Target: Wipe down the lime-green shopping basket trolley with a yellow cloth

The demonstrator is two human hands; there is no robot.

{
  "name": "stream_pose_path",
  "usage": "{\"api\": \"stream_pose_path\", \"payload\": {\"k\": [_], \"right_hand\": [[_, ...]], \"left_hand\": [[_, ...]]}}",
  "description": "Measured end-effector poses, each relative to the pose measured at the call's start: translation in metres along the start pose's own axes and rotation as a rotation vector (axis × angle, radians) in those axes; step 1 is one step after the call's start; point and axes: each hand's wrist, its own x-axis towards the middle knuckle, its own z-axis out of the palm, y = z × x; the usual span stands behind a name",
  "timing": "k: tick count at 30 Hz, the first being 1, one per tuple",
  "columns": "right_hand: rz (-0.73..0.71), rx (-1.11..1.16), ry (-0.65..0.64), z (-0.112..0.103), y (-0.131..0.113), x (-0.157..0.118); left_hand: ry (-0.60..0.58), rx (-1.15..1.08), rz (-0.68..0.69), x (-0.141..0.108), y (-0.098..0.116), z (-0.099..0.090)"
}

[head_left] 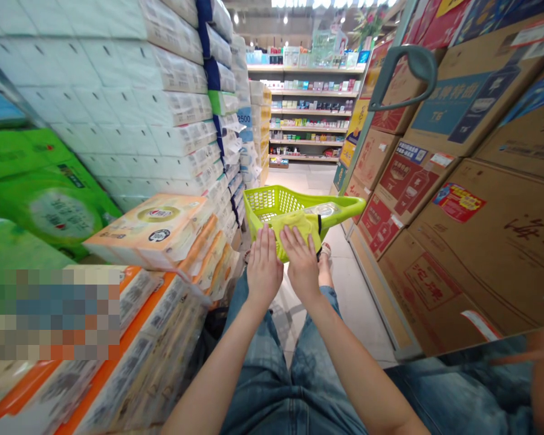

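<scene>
My left hand (263, 266) and my right hand (301, 261) lie side by side, backs up, fingers pointing away from me. Under and beyond them is a lime-green plastic shopping basket (272, 202), tilted, with a long handle reaching right. A yellow-green cloth item (298, 231) sits at its near edge, and my right fingers rest on it. My left fingertips reach its left edge. A clear plastic package (321, 209) lies in the basket. Whether my thumbs grip anything is hidden behind my hands.
Tall stacks of wrapped tissue packs (140, 103) and green packs (40, 187) line the left. Printed cardboard cartons (480, 241) wall the right, under a grey-green cart handle (403, 78). Store shelves (308, 109) stand ahead. A tiled aisle floor (349, 290) runs between. A pixelated patch covers the lower left.
</scene>
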Motion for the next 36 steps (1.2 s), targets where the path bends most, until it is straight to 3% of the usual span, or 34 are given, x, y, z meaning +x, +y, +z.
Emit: {"api": "stream_pose_path", "payload": {"k": [3,5,10,12,16,18,23,25,28,30,32,36], "right_hand": [[0.127,-0.025,0.115,-0.008,0.022,0.006],[0.196,-0.017,0.162,-0.009,0.023,0.009],[-0.005,0.051,-0.035,-0.003,-0.006,0.006],[-0.037,0.051,-0.053,-0.006,-0.004,0.006],[0.123,0.015,0.077,-0.012,0.015,0.013],[0.178,0.024,0.117,-0.009,0.012,0.015],[-0.048,0.075,-0.073,-0.004,-0.007,0.011],[-0.048,0.063,-0.078,-0.01,0.006,0.013],[0.091,0.052,0.054,-0.019,0.035,0.018],[0.163,0.06,0.125,-0.019,0.04,0.018],[0.142,0.074,0.094,-0.013,0.027,0.014],[-0.032,0.108,-0.064,0.0,-0.006,0.004]], "left_hand": [[0.001,0.006,0.007,0.001,0.002,-0.002],[0.003,0.007,-0.003,0.001,0.003,-0.002],[0.018,-0.003,-0.007,0.0,0.001,0.001],[0.011,0.005,0.005,0.0,0.0,0.0],[0.009,0.011,0.01,0.001,0.003,-0.003],[0.016,0.012,0.002,0.001,0.004,-0.001],[0.034,-0.005,-0.008,-0.001,0.0,0.003],[0.023,-0.011,0.001,-0.001,-0.001,0.003],[0.027,-0.021,0.005,0.0,0.001,0.003],[0.043,-0.029,-0.006,0.0,0.002,0.004],[0.052,-0.038,-0.012,0.0,0.002,0.005],[0.071,-0.031,0.008,-0.001,0.0,0.007]]}}
